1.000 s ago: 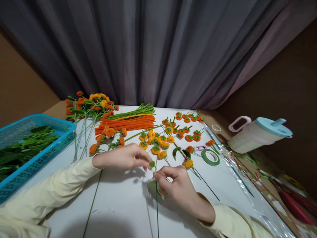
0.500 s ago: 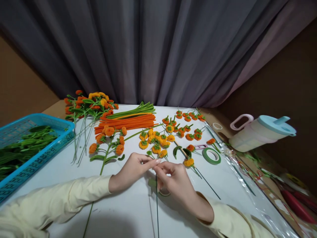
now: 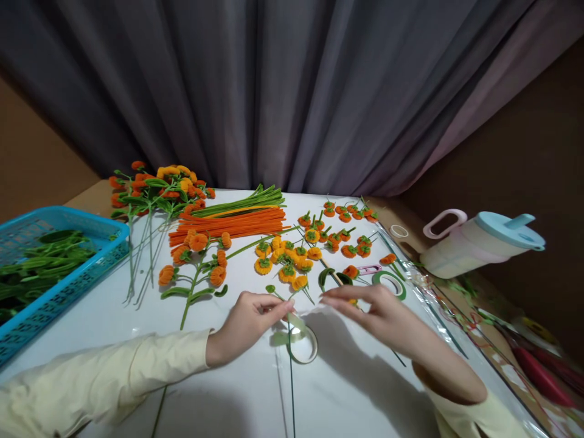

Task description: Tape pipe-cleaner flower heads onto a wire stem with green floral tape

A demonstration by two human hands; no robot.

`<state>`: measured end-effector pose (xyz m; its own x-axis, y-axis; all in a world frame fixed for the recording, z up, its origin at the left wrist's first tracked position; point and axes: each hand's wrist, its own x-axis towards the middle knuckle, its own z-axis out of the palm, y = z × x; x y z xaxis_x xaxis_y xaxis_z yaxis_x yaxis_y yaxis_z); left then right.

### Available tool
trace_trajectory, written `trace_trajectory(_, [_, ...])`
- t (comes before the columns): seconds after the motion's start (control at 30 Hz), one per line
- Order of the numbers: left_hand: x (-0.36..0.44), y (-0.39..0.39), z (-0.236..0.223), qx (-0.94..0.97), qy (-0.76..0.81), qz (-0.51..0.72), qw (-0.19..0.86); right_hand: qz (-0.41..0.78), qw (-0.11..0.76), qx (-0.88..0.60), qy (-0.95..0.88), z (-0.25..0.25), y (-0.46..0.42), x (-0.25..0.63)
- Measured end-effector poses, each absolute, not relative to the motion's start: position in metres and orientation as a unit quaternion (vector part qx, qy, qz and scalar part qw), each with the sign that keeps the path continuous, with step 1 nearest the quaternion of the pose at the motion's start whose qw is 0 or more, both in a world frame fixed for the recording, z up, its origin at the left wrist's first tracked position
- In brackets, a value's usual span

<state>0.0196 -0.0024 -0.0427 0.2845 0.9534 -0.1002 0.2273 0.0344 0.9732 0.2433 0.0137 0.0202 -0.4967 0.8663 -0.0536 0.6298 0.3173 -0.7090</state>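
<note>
One blue basket [image 3: 106, 261] at left edge, green leaves [image 3: 59, 258] inside, presumably kept within reach. Just below centre, left hand [image 3: 253, 322] pinches a dark green stem [image 3: 292, 383], thumb and forefinger closed, probably steadying it. Tape roll [image 3: 315, 351] lies just right of stem. Right hand [image 3: 378, 307], right of centre: fingers loosely parted, nothing visibly held.

A straight dark-green wire stem [image 3: 292, 377] extends below a small green bud [image 3: 271, 289]. Just beside it, a tape roll [image 3: 314, 347] meets a pale-green strip [image 3: 297, 322].
</note>
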Motion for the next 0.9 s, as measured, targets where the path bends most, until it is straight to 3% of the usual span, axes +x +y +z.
trace_trajectory(0.13, [0.02, 0.0, -0.046, 0.58, 0.49, 0.342, 0.553, 0.163, 0.244, -0.573, -0.765, 0.022, 0.027, 0.288])
trace_trajectory(0.33, [0.021, 0.001, -0.05, 0.577, 0.487, 0.342, 0.559, 0.157, 0.116, -0.46, -0.866, -0.002, 0.034, 0.303])
trace_trajectory(0.5, [0.021, 0.001, -0.053, 0.587, 0.483, 0.348, 0.549, 0.148, 0.096, -0.434, -0.884, -0.021, 0.036, 0.292])
trace_trajectory(0.9, [0.019, 0.001, -0.055, 0.578, 0.475, 0.348, 0.565, 0.211, 0.282, -0.445, -0.823, -0.007, 0.034, 0.275])
